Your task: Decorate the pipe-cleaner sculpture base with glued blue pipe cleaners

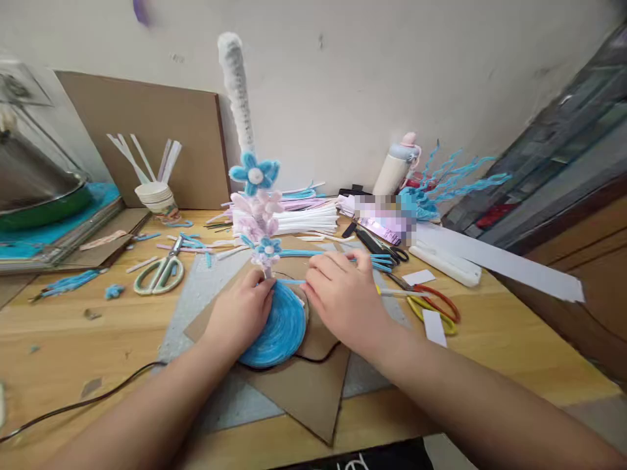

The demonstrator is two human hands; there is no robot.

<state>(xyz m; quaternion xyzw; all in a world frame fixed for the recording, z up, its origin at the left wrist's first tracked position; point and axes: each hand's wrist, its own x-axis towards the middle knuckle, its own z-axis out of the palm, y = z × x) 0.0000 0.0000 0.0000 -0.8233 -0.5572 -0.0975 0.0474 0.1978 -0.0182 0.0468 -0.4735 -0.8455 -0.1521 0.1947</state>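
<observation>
A flat blue coiled disc of pipe cleaner lies on a brown cardboard sheet. From its far edge rises a stem with pink and blue fuzzy flowers and a white fuzzy top. My left hand rests curled on the left of the disc, fingers pressed at the stem's base. My right hand lies at the disc's right edge, its fingers pinched on a blue pipe cleaner strand that runs to the stem.
Green-handled scissors lie at left, orange and yellow scissors at right, black ones behind. White pipe cleaners, a paper cup stack, a bottle, loose blue pieces and a black cable share the wooden table.
</observation>
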